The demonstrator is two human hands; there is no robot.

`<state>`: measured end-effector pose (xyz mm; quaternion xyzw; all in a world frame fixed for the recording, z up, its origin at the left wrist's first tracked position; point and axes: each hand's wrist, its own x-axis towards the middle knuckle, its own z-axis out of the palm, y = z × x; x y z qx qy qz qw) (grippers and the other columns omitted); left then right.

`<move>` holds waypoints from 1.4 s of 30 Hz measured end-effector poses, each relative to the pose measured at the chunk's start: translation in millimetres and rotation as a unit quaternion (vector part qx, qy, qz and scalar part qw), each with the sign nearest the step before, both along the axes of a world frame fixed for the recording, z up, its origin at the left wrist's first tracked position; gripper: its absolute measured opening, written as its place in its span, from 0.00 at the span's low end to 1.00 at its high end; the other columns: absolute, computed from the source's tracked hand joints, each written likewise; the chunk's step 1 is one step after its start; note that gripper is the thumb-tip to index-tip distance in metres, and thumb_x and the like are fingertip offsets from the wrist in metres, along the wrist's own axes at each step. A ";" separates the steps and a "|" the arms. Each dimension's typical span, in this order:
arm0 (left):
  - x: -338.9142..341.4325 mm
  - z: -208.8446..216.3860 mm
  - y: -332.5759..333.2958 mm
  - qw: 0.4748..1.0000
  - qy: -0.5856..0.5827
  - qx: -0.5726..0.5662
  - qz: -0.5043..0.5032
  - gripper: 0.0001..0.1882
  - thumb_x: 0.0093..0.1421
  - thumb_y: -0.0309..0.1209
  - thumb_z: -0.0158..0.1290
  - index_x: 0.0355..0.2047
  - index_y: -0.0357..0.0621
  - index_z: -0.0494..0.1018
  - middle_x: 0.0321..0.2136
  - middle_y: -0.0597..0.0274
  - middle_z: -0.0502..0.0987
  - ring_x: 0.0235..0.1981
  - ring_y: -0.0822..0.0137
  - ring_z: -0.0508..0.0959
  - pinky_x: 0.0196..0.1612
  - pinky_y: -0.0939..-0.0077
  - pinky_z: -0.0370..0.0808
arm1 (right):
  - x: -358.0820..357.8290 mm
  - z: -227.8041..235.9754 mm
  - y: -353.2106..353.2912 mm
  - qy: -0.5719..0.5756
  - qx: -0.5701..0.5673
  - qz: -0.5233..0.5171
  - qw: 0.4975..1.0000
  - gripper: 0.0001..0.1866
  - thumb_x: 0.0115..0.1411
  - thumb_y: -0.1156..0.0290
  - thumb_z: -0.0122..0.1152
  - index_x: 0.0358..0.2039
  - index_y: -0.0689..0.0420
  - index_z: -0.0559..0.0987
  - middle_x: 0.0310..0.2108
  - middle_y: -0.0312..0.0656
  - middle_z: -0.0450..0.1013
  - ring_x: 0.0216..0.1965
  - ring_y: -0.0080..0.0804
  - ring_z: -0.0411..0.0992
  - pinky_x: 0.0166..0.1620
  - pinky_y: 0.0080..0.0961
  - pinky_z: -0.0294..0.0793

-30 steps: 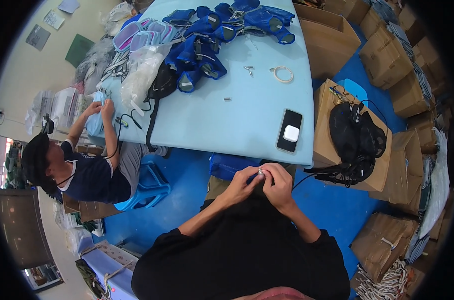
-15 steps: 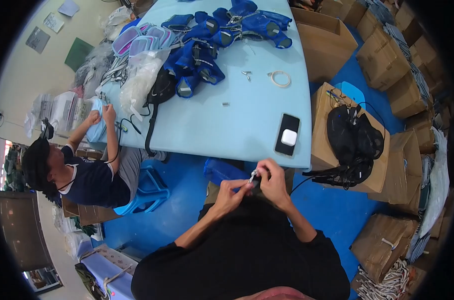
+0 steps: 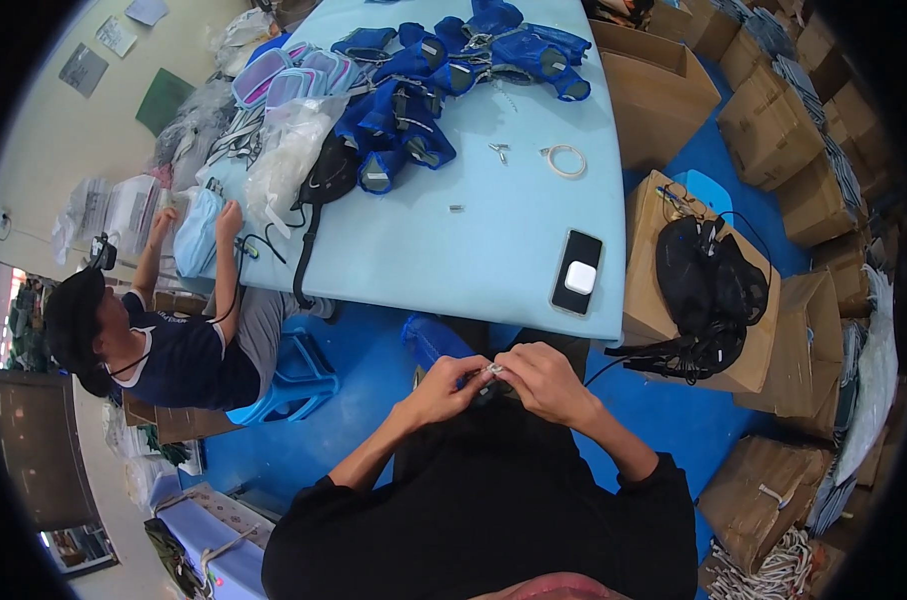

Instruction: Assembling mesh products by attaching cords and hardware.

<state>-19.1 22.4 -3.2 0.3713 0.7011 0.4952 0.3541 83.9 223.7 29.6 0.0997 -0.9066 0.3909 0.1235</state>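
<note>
Pinching one small silvery piece [image 3: 495, 369] between the fingertips, the left hand [image 3: 442, 391] and the right hand [image 3: 551, 384] meet above the lap. We judge that both hands grasp it, each from its own side, probably because so tiny a thing needs two grips to be steady; its exact shape we cannot tell, since the fingers cover much of it.

Just beyond the hands, below the table edge, we see a blue mesh item [image 3: 436, 339]; whether it is touched, we cannot say.

On the pale blue table [image 3: 404, 265], a phone [image 3: 585, 247] lies near the right corner with a white case [image 3: 580, 277] on top, perhaps put aside to keep the middle free. Farther away lie a short metal piece [image 3: 457, 209], some silvery metal parts [image 3: 500, 154] and a ring of tape [image 3: 568, 177]. Behind them we find heaped blue mesh pouches [image 3: 399, 110].

At our left, a co-worker [image 3: 199, 360] sits with a light blue item [image 3: 198, 236] between two hands. At our right, a black bag [image 3: 709, 280] rests upon a cardboard box [image 3: 650, 305], which seems to serve as side table.
</note>
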 end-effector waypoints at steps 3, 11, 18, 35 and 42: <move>-2.7 11.3 -1.1 0.999 0.017 -0.027 -0.036 0.13 0.73 0.34 0.52 0.41 0.35 0.79 0.26 0.59 0.78 0.28 0.70 0.73 0.33 0.70 0.71 | -0.2 -2.8 4.2 0.000 0.000 0.030 1.000 0.04 0.65 0.73 0.61 0.38 0.59 0.79 0.30 0.42 0.73 0.31 0.43 0.73 0.37 0.38 0.72; 14.0 29.7 -10.9 0.988 -0.115 0.094 -0.045 0.18 0.76 0.38 0.48 0.41 0.36 0.81 0.33 0.59 0.84 0.36 0.69 0.80 0.39 0.72 0.74 | 10.6 5.0 1.3 -0.272 -0.344 0.137 0.888 0.16 0.77 0.66 0.43 0.36 0.62 0.73 0.29 0.39 0.72 0.33 0.27 0.73 0.39 0.27 0.73; 15.5 29.8 -17.5 0.978 -0.162 0.116 -0.065 0.20 0.78 0.38 0.42 0.43 0.36 0.80 0.32 0.61 0.85 0.28 0.75 0.77 0.31 0.79 0.70 | 13.7 1.2 -12.2 -0.307 -0.494 0.190 0.791 0.17 0.79 0.62 0.38 0.36 0.59 0.70 0.32 0.39 0.68 0.36 0.27 0.73 0.44 0.24 0.72; 7.4 36.7 -22.7 0.996 0.004 0.085 -0.017 0.20 0.75 0.39 0.47 0.31 0.36 0.74 0.22 0.57 0.74 0.23 0.65 0.71 0.30 0.69 0.68 | 7.3 -9.8 -25.8 -0.021 -0.107 0.002 0.994 0.11 0.59 0.75 0.61 0.23 0.60 0.70 0.17 0.45 0.64 0.17 0.40 0.67 0.23 0.34 0.66; 7.5 26.6 -36.2 0.995 -0.005 0.072 -0.073 0.21 0.76 0.41 0.47 0.31 0.36 0.73 0.22 0.60 0.73 0.23 0.67 0.69 0.30 0.70 0.66 | 26.7 -3.8 -25.8 0.074 -0.038 0.036 0.996 0.11 0.54 0.77 0.64 0.21 0.58 0.70 0.18 0.45 0.65 0.18 0.44 0.69 0.23 0.37 0.67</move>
